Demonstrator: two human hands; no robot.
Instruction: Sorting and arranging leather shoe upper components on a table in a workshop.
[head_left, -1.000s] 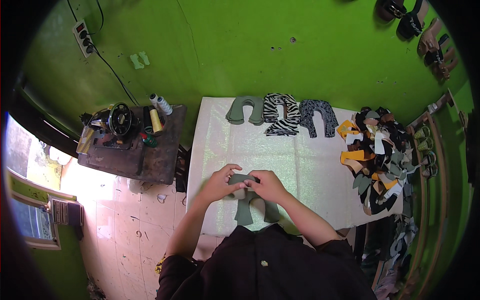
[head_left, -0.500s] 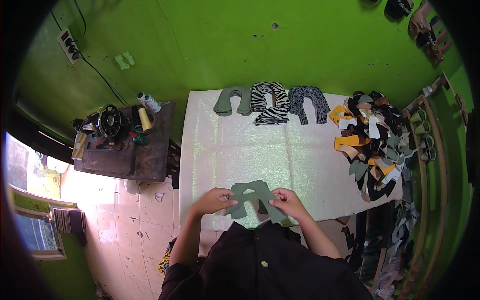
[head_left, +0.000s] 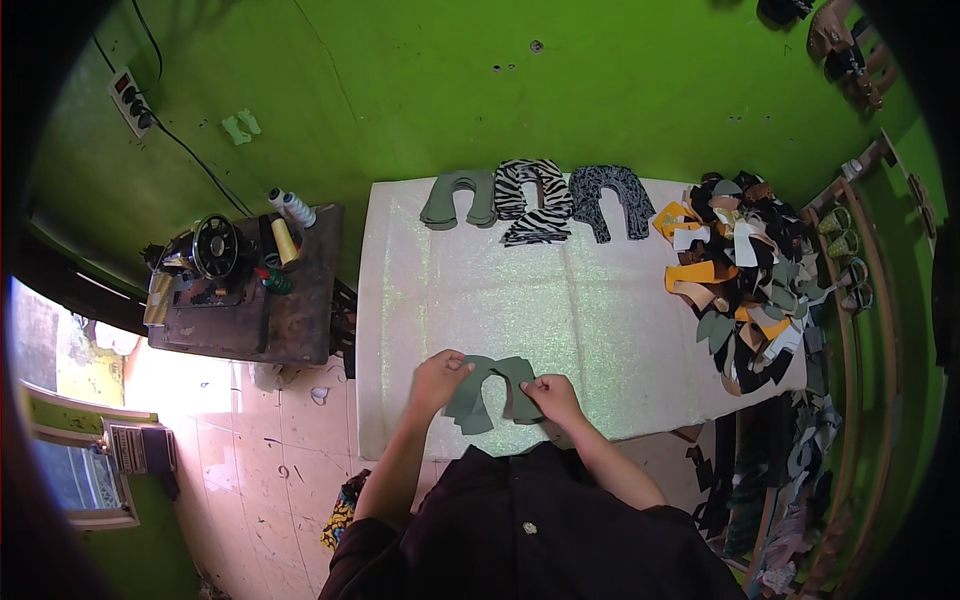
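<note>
Green cutouts were at the near side of the table.
The left hand grasped their left side between its fingers, the right hand their right side; zebra-print cutouts lay far, scraps at right.

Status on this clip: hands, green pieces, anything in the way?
Left hand and right hand gripping green arched pieces, either side. Pieces overlapping, edges unaligned, over near side of table. Scrap pile off right, apart from hands.
</note>
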